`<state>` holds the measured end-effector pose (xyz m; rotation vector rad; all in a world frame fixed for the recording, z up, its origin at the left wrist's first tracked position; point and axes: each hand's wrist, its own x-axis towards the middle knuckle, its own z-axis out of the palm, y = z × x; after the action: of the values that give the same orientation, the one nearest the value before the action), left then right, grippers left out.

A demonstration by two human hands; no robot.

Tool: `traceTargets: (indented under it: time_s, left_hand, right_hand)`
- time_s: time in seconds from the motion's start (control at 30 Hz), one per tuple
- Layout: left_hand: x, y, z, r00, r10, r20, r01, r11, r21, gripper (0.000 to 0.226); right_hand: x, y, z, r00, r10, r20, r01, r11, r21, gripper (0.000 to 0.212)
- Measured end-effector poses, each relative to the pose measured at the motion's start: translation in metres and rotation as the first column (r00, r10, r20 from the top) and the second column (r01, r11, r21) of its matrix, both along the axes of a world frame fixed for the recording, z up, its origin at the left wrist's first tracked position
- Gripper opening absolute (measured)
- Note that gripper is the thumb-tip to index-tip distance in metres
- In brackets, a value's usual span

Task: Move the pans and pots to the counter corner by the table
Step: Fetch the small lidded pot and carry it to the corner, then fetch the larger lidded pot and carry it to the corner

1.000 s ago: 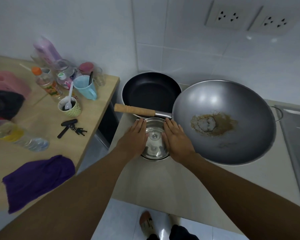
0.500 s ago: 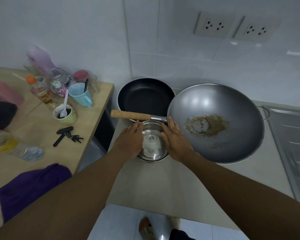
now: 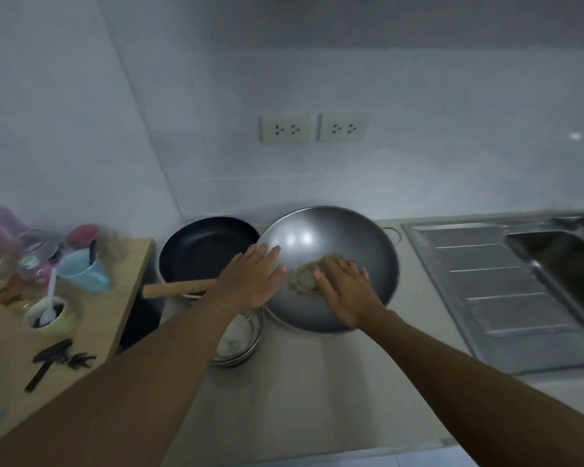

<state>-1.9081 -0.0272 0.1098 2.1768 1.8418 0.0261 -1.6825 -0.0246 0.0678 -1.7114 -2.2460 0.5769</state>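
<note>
A black frying pan with a wooden handle sits in the counter corner beside the table. To its right rests a large grey wok with a brownish residue patch. In front of both stands a small steel pot, partly hidden under my left forearm. My left hand hovers flat and open over the wok's left rim, holding nothing. Also flat with fingers apart, my right hand is over the wok's middle, covering part of the residue.
A wooden table on the left holds a blue mug, a green cup with a white spoon, bottles, jars and black keys. A steel drainboard and sink lie at right. Two wall sockets are above.
Both hands have left the sides of the small steel pot and moved up and right over the wok. The view has tilted upward, showing more wall and the sink.
</note>
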Motion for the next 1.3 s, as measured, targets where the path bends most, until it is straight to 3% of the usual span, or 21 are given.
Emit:
traceTargets:
  time_s: [0.13,0.4,0.53,0.7,0.8,0.97,1.07,1.3]
  left_hand:
    - [0.079,0.018,0.021,0.996,-0.090,-0.001,0.090,0.996,-0.007,0.061]
    - [0.281,0.026,0.047,0.957,-0.291,0.014,0.291,0.957,-0.001,0.062]
    - [0.396,0.013,0.056,0.914,-0.405,0.024,0.405,0.914,0.001,0.060]
    - [0.533,-0.013,0.061,0.859,-0.511,0.023,0.511,0.860,0.017,0.062]
    - [0.604,-0.032,0.060,0.814,-0.581,0.016,0.581,0.814,-0.004,0.062]
    - [0.713,-0.052,0.055,0.719,-0.694,-0.017,0.694,0.720,-0.012,0.062]
    - [0.774,-0.059,0.052,0.614,-0.784,-0.091,0.787,0.616,0.009,0.060]
    - [0.915,-0.057,0.048,0.515,-0.856,-0.039,0.857,0.514,0.040,0.063]
  right_hand:
    - [0.075,-0.009,0.021,0.987,-0.146,-0.059,0.145,0.989,-0.021,0.073]
    - [0.267,-0.054,0.055,0.904,-0.426,-0.031,0.427,0.903,0.040,0.082]
    - [0.373,-0.090,0.066,0.854,-0.520,-0.025,0.521,0.852,0.051,0.078]
    - [0.486,-0.143,0.071,0.790,-0.609,-0.070,0.612,0.790,0.037,0.093]
    - [0.542,-0.173,0.067,0.718,-0.693,-0.066,0.695,0.719,0.018,0.085]
    - [0.624,-0.214,0.063,0.597,-0.798,-0.082,0.802,0.597,0.031,0.101]
    - [0.671,-0.232,0.059,0.525,-0.847,-0.086,0.850,0.526,0.008,0.088]
    - [0.785,-0.248,0.068,0.401,-0.913,-0.071,0.915,0.403,-0.010,0.078]
